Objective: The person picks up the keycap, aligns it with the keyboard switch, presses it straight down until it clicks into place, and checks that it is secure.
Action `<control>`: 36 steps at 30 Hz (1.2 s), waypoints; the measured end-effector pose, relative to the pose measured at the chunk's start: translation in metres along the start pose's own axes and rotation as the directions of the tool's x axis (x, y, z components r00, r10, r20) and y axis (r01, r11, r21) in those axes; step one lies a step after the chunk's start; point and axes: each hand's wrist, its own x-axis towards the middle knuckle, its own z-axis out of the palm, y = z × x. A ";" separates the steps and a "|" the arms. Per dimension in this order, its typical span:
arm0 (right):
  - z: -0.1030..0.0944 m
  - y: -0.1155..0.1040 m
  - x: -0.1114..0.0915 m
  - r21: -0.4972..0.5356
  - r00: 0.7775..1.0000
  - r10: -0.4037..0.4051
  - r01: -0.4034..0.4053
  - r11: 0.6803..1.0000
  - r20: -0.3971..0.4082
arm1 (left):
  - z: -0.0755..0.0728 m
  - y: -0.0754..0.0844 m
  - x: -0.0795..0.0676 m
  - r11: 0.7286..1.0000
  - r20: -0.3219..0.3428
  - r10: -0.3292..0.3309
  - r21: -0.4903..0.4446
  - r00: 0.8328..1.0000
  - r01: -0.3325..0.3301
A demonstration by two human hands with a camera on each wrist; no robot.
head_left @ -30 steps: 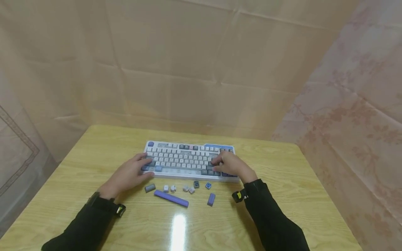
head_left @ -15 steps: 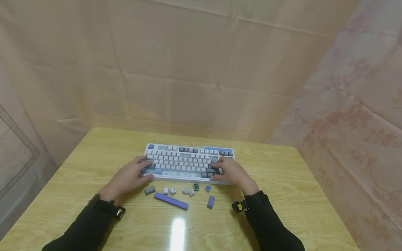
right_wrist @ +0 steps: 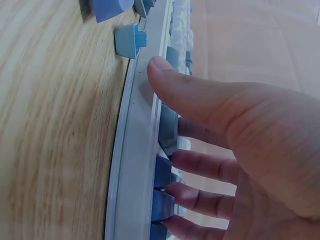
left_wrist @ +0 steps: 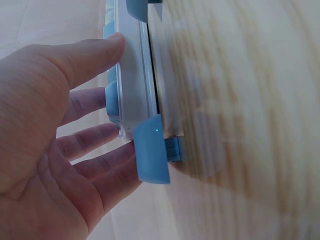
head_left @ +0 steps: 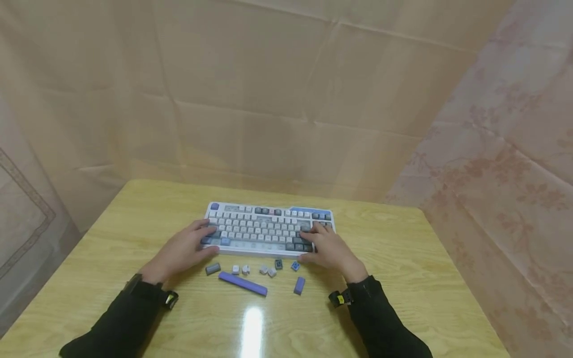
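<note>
A white mechanical keyboard (head_left: 255,229) with white, grey and blue keycaps lies on the wooden table. My left hand (head_left: 185,251) holds its left end. In the left wrist view that thumb touches the front face of the keyboard (left_wrist: 134,80), and the fingers reach around the end. My right hand (head_left: 333,251) holds the right part, thumb on the front edge and fingertips over the keys, covering some of them. A pale strip shows in the bottom row where no keycaps sit. In front lies a long purple spacebar keycap (head_left: 243,284).
Several loose keycaps lie before the keyboard: a grey one (head_left: 213,269), white ones such as this keycap (head_left: 235,269), a dark one (head_left: 278,264), a blue one (head_left: 295,266) and a purple one (head_left: 299,285). Beige cloth (head_left: 250,99) hangs behind the table (head_left: 394,278).
My right thumb has moved from the keys down to the keyboard's front edge, and the right fingers have shifted slightly. The left hand keeps its place at the left end.
</note>
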 end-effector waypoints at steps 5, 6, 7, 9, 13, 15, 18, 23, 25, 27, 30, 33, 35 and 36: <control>0.002 0.002 -0.001 0.025 1.000 -0.006 0.006 1.000 -0.008 | 0.000 -0.001 -0.001 1.000 0.006 -0.010 0.011 1.000 0.010; 0.001 0.003 -0.001 0.032 1.000 -0.003 0.004 0.999 -0.008 | 0.001 -0.001 -0.001 1.000 0.010 -0.010 0.010 1.000 0.010; 0.001 0.003 -0.002 0.040 1.000 -0.003 0.003 0.999 -0.011 | 0.001 -0.001 -0.002 1.000 0.012 -0.011 0.009 1.000 0.011; 0.000 0.004 -0.003 0.050 1.000 -0.009 0.010 0.999 -0.023 | 0.002 0.000 -0.002 1.000 0.015 -0.010 0.004 1.000 0.010; -0.005 0.004 -0.004 0.067 0.997 -0.053 0.057 0.996 -0.057 | 0.002 0.001 -0.002 1.000 0.015 -0.016 -0.005 1.000 0.016; -0.008 0.003 -0.005 0.078 0.994 -0.087 0.093 0.993 -0.071 | 0.002 0.001 -0.002 1.000 0.017 -0.023 -0.005 1.000 0.023; -0.011 0.000 -0.004 0.094 0.987 -0.135 0.143 0.985 -0.085 | 0.001 0.001 -0.002 0.999 0.023 -0.033 -0.001 0.999 0.033; -0.014 -0.008 -0.002 0.123 0.980 -0.197 0.199 0.972 -0.026 | 0.002 0.001 -0.001 0.999 0.025 -0.036 0.003 0.999 0.036; -0.014 -0.012 -0.002 0.148 0.975 -0.222 0.220 0.964 0.003 | 0.002 0.000 -0.001 0.999 0.026 -0.033 0.003 0.999 0.033; -0.015 -0.013 -0.002 0.174 0.969 -0.247 0.240 0.955 0.025 | 0.002 0.000 -0.001 1.000 0.025 -0.030 0.003 0.999 0.030; -0.016 -0.014 -0.004 0.219 0.960 -0.274 0.257 0.941 0.052 | 0.002 -0.001 0.000 1.000 0.025 -0.028 0.004 0.999 0.028; -0.017 -0.013 -0.006 0.269 0.952 -0.294 0.262 0.927 0.085 | 0.002 -0.001 0.000 1.000 0.027 -0.026 0.003 0.999 0.026; -0.017 -0.011 -0.007 0.309 0.943 -0.314 0.269 0.912 0.107 | 0.002 -0.001 0.002 1.000 0.026 -0.022 -0.001 0.999 0.022; -0.017 -0.010 -0.008 0.328 0.939 -0.323 0.271 0.905 0.116 | 0.002 -0.001 0.003 1.000 0.025 -0.020 -0.003 0.999 0.020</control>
